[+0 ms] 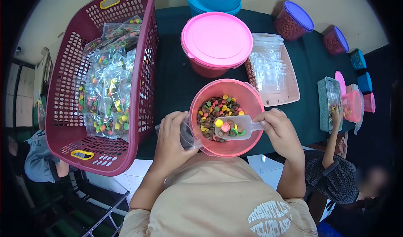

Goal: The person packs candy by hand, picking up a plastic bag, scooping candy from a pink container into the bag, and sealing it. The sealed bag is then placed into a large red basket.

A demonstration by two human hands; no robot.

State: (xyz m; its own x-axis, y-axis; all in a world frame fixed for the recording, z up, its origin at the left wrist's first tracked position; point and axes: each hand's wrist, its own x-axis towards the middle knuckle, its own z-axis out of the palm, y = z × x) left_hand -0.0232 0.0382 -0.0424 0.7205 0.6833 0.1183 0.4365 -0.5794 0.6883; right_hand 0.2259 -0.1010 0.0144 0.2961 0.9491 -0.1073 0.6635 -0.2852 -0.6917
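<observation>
My right hand [279,132] grips the handle of a clear plastic scoop [247,127], which carries several brown, yellow, pink and green candies. The scoop is over the pink bucket [252,100], and more candies of the same colours [210,111] lie inside. At the bucket's left side, my left hand [174,136] holds a clear plastic bag [189,136] by its edge, between thumb and fingers. The bag's mouth faces the bucket; I see no candies in it.
A maroon basket [142,81] with filled candy bags [109,86] stands left. Behind the bucket are a pink-lidded tub [216,39] and a tray [289,77] of clear bags [268,65]. Purple-lidded tubs [294,20] line the wall. Another person [331,170] reaches toward a grey-green basket [325,107] at right.
</observation>
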